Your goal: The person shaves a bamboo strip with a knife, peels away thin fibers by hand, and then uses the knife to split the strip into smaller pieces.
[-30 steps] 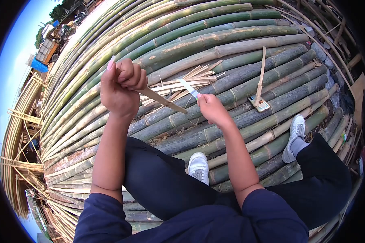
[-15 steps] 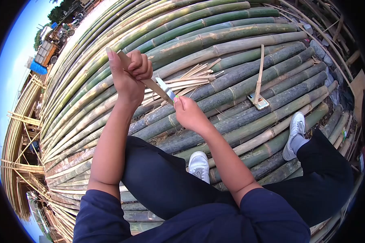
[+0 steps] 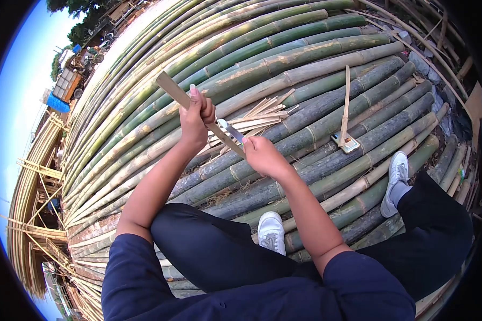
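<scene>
My left hand (image 3: 197,119) is wrapped round a flat bamboo strip (image 3: 172,89), its thumb pointing up along the strip. The strip slants from upper left down toward my right hand (image 3: 263,156). That hand is closed on a knife (image 3: 231,130), whose handle is hidden in the fist. The blade points up and left, close alongside the strip's lower end. Beyond both hands a bundle of thin split bamboo strips (image 3: 262,115) lies on the poles.
Bamboo poles (image 3: 300,52) lie side by side under and around me. A phone-like device (image 3: 346,143) with a bamboo strip (image 3: 346,101) over it rests on the right. My white shoes (image 3: 271,231) stand on the poles. A truck (image 3: 68,83) is far left.
My left hand has shifted right and slightly down, and more of the strip now sticks out above it. My right hand with the knife has moved a little right and down.
</scene>
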Action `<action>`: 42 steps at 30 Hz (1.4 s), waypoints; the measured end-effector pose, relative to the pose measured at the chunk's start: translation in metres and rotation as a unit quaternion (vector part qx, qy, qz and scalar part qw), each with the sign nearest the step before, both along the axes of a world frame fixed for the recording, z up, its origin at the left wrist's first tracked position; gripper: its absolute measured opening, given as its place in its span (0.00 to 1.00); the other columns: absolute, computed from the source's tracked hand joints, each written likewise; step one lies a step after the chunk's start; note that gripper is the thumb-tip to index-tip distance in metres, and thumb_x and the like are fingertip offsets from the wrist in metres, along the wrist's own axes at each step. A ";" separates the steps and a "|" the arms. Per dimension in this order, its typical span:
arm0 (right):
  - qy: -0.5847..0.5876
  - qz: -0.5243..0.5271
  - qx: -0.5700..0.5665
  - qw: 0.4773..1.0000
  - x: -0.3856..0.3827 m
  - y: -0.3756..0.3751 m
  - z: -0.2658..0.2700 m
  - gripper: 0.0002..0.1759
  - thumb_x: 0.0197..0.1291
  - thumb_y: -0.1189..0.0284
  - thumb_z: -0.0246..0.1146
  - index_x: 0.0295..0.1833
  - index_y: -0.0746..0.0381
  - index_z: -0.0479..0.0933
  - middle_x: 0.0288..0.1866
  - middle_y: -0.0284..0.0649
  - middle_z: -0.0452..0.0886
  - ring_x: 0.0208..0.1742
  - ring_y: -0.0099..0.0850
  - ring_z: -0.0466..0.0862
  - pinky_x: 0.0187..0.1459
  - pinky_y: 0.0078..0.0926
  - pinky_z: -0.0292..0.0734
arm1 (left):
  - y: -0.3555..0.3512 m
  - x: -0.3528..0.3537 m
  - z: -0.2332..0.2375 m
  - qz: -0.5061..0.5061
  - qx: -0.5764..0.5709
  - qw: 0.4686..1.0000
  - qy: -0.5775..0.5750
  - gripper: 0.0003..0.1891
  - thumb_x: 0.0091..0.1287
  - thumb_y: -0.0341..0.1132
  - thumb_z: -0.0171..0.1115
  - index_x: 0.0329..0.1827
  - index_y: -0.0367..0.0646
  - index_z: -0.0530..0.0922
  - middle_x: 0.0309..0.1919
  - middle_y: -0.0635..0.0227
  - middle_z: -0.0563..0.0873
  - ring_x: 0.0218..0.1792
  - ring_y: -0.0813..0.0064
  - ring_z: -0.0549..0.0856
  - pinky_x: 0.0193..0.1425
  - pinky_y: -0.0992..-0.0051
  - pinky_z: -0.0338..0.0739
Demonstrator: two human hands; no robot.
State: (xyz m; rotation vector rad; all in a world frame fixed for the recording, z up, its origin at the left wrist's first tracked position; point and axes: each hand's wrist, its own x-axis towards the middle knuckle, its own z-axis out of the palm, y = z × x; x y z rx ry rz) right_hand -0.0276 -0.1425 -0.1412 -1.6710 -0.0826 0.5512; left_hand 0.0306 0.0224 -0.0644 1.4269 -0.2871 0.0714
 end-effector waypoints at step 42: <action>-0.120 -0.057 -0.078 0.988 0.011 0.055 -0.077 0.19 0.72 0.64 0.49 0.38 0.71 0.76 0.35 0.62 0.81 0.42 0.61 0.80 0.45 0.53 0.75 | 0.008 0.013 -0.026 0.018 -0.056 0.998 -0.023 0.37 0.60 0.80 0.36 0.21 0.52 0.55 0.13 0.80 0.53 0.15 0.83 0.49 0.20 0.77 0.44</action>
